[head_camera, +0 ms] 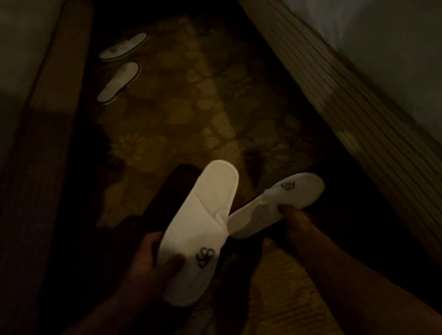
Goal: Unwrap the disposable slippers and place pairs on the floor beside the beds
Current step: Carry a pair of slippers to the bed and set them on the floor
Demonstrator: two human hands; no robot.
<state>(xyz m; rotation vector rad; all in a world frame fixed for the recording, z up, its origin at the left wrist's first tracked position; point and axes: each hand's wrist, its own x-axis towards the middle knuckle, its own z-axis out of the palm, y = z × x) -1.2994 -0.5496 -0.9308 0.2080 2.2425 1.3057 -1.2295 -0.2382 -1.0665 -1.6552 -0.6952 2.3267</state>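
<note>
Head view: left hand grips one unwrapped slipper, right hand pinches its mate, held apart over the carpet, likely for setting down beside the right bed, as with the floor pair.

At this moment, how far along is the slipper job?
Done: one pair lies on the carpet beside the left bed. In hand: the left hand and right hand each hold an unwrapped slipper. Left: setting this pair down, presumably by the right bed.
</note>
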